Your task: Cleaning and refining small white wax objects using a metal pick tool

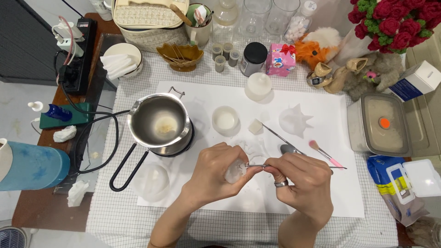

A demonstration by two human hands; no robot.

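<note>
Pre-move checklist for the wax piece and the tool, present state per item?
1. Left hand grips white wax piece: ok.
2. Right hand pinches thin metal tool: ok.
3. Tool tip touches the piece: ok.
4. Steel melting pot upright, apart from both hands: ok.
5. Pot's heat state: cannot tell.
6. Pink brush and spoon beside right hand, off the work: ok.
</note>
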